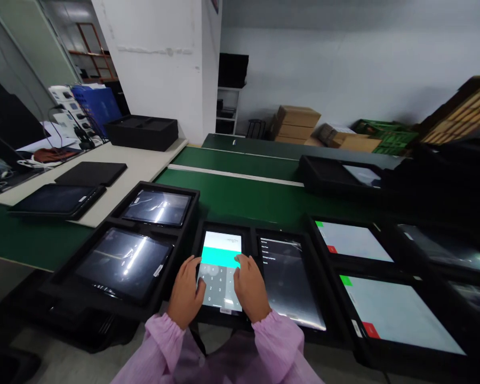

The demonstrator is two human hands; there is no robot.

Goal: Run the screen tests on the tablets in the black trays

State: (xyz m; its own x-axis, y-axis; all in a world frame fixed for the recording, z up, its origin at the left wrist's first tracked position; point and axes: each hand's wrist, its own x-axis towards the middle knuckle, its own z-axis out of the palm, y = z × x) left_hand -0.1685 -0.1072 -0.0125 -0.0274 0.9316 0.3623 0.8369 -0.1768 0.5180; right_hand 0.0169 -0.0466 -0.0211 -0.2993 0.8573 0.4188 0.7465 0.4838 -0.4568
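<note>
Left hand (187, 290): loosely bent, gripping nothing, index fingertip and thumb at the screen's left edge.
Right hand (253, 288): also loose and unclenched, fingertips at the opposite edge; I can't tell whether they press.
Keypad tablet (214, 290): right between both hands, lit, in the middle tray (331, 296).
Menu tablet (290, 277): sharing that tray, just right of the right hand.
Left tray (186, 234): beside the left hand, carrying two dark-screened tablets (122, 264).
Right tray (374, 268): farther right of the right hand, two pale-screened tablets (404, 314) inside.
</note>
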